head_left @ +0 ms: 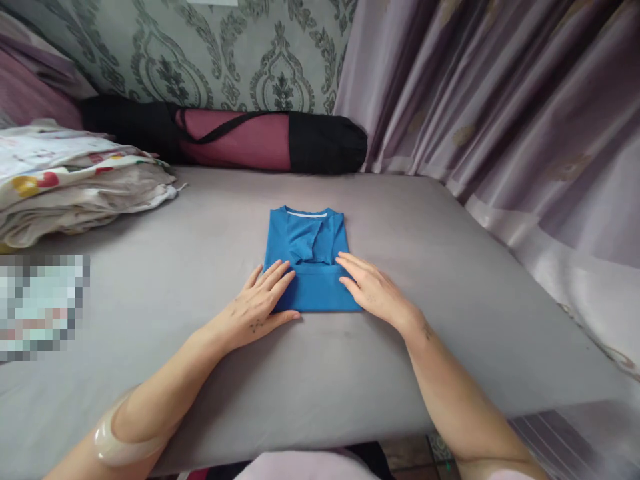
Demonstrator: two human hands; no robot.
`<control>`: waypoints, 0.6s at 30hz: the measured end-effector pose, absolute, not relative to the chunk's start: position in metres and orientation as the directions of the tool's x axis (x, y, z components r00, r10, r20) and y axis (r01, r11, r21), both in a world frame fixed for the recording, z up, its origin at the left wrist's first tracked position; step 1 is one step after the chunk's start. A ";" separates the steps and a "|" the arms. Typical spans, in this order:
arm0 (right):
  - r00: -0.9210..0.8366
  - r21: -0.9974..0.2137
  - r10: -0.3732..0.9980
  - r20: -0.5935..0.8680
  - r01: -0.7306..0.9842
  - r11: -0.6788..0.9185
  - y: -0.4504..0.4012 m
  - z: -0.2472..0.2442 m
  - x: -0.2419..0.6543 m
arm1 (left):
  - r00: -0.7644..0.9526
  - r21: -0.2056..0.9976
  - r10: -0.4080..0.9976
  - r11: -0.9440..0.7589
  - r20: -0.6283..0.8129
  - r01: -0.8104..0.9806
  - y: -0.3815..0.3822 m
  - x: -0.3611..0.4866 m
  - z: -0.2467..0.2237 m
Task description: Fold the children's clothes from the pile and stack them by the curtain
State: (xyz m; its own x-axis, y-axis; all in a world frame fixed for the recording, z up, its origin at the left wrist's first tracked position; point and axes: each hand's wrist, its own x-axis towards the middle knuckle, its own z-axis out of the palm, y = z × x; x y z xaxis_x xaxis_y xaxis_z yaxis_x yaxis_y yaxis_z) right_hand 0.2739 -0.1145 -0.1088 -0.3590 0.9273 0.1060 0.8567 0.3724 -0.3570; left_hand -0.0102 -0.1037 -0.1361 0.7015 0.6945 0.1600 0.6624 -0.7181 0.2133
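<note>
A blue T-shirt [320, 290] lies partly folded on the grey sheet, its neckline with a white strip facing away from me. The lower part is turned up in a flat band across the front, and some loose cloth shows creased above it. My left hand [263, 297] rests on the left edge of that band, fingers stretched out and thumb along the near fold. On the right edge lies my right hand [373, 287], flat with its fingers extended. Neither hand grips the cloth.
The grey-sheeted bed [210, 220] spreads around the shirt. A pile of pale printed fabric [75, 177] sits at the left, with a blurred-out item [37, 307] nearer me. Against the patterned wall rests a long black and maroon bag [240, 140]. Lilac curtains [480, 100] hang at the right.
</note>
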 end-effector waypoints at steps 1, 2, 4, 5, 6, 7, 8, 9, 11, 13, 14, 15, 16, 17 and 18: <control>-0.386 -0.367 0.915 0.113 0.840 0.400 -0.116 -0.107 0.271 | 0.714 0.211 0.676 -0.736 0.183 0.643 -0.104 -0.010 -0.134; -0.417 -0.377 0.902 0.112 0.822 0.427 -0.118 -0.105 0.268 | 0.726 0.210 0.658 -0.753 0.202 0.624 -0.104 -0.009 -0.132; -0.473 -0.389 0.877 0.087 0.794 0.467 -0.122 -0.104 0.261 | 0.744 0.214 0.629 -0.777 0.228 0.591 -0.104 -0.008 -0.130; -0.491 -0.391 0.869 0.065 0.789 0.474 -0.125 -0.104 0.258 | 0.752 0.215 0.615 -0.788 0.238 0.577 -0.104 -0.008 -0.129; -0.501 -0.390 0.865 0.038 0.789 0.474 -0.127 -0.104 0.256 | 0.760 0.211 0.600 -0.799 0.249 0.562 -0.104 -0.007 -0.130; -0.505 -0.386 0.863 0.010 0.794 0.469 -0.129 -0.104 0.254 | 0.771 0.201 0.582 -0.813 0.259 0.547 -0.103 -0.007 -0.130; -0.506 -0.380 0.862 -0.015 0.800 0.463 -0.131 -0.104 0.252 | 0.782 0.184 0.562 -0.827 0.271 0.530 -0.103 -0.006 -0.130; -0.507 -0.375 0.861 -0.035 0.806 0.459 -0.132 -0.104 0.251 | 0.792 0.164 0.540 -0.842 0.287 0.514 -0.103 -0.006 -0.130; -0.512 -0.368 0.857 -0.059 0.809 0.458 -0.134 -0.104 0.251 | 0.805 0.127 0.499 -0.865 0.322 0.485 -0.103 -0.005 -0.130; -0.525 -0.365 0.849 -0.056 0.803 0.472 -0.135 -0.103 0.251 | 0.805 0.114 0.477 -0.876 0.353 0.469 -0.103 -0.004 -0.127; -0.534 -0.358 0.844 -0.048 0.798 0.484 -0.136 -0.103 0.251 | 0.797 0.117 0.475 -0.876 0.372 0.468 -0.103 -0.003 -0.126; -0.542 -0.348 0.840 -0.036 0.794 0.498 -0.136 -0.103 0.251 | 0.787 0.121 0.478 -0.874 0.390 0.471 -0.103 -0.003 -0.125; -0.552 -0.332 0.834 -0.019 0.790 0.515 -0.136 -0.102 0.251 | 0.774 0.124 0.483 -0.870 0.409 0.477 -0.104 -0.002 -0.123; -0.562 -0.314 0.827 -0.001 0.786 0.533 -0.136 -0.102 0.250 | 0.760 0.123 0.486 -0.867 0.432 0.484 -0.105 -0.002 -0.122; -0.574 -0.293 0.819 0.018 0.780 0.553 -0.136 -0.102 0.250 | 0.748 0.118 0.486 -0.864 0.452 0.490 -0.105 -0.001 -0.121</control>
